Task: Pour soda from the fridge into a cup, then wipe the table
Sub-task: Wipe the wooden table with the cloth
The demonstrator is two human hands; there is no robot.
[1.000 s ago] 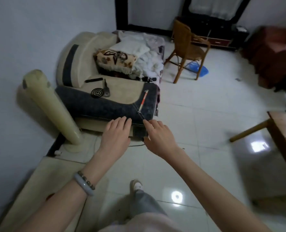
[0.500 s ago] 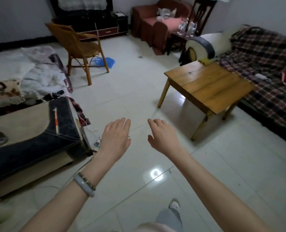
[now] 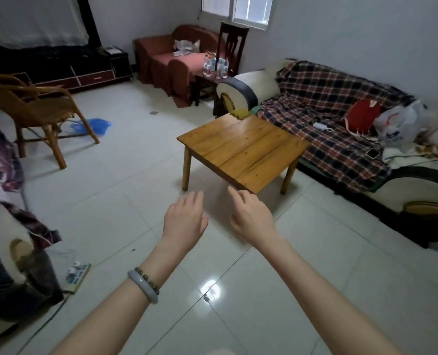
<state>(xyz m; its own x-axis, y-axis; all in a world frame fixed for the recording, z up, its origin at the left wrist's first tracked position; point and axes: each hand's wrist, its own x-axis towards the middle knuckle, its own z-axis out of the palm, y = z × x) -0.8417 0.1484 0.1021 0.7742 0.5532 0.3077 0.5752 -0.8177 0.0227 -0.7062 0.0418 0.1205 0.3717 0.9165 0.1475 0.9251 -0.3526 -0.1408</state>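
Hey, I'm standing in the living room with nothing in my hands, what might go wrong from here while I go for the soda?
1. A power strip and its cord lie on the tile floor to your left; a foot may catch them.
2. The near corner of the wooden table sits just beyond your right hand; you might bump it walking past.
3. The floor looks glossy, so a spill could make it slippery.
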